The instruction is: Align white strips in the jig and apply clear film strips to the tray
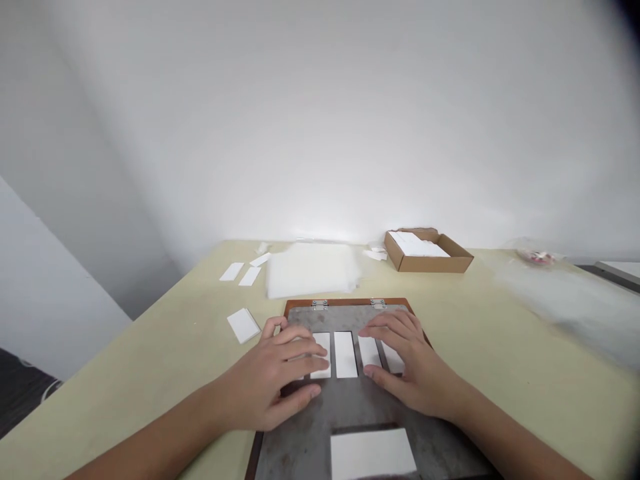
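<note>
Loosely spread | left fingers (307, 365) | right fingers (386, 335) | touching white cards (369, 351)

White cards (345, 355) side by side in grey plate (345, 408)

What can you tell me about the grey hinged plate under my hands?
The plate looks like flat, smudged grey metal, with two silvery hinges at its far edge. It lies on a brown, wood-like board. White cards show in a row of rectangular openings, with another card nearer. Your left hand and right hand are spread over it.
</note>
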Available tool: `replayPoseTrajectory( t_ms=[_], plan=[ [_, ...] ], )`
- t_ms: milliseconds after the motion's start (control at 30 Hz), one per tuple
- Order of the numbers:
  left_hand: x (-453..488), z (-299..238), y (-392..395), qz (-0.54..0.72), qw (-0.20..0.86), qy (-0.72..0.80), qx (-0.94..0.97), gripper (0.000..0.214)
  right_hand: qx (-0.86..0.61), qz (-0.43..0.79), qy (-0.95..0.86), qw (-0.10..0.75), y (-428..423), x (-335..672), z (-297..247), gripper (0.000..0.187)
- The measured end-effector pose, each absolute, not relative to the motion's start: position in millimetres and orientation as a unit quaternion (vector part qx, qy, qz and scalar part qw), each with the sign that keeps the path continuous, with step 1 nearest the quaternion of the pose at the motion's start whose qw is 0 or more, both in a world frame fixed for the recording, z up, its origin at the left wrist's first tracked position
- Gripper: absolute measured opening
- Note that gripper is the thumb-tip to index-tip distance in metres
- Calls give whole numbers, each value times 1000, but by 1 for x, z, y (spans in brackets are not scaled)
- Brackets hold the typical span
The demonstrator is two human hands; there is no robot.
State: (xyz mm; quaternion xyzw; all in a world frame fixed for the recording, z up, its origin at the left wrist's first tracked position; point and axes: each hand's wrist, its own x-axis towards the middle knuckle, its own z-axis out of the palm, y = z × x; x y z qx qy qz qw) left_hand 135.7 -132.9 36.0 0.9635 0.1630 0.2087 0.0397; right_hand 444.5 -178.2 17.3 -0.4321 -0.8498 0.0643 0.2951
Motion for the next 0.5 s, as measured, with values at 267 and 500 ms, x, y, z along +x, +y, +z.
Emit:
replayPoseTrajectory(
  t_ms=[267, 500],
  plan=[
    [141, 41, -137, 161, 28, 137, 977, 30, -448, 89, -846, 274, -175, 446, 7, 42],
    [142, 42, -138, 158, 15, 139, 978, 33, -457, 97, -839, 281, -176, 445, 6, 36]
  ],
)
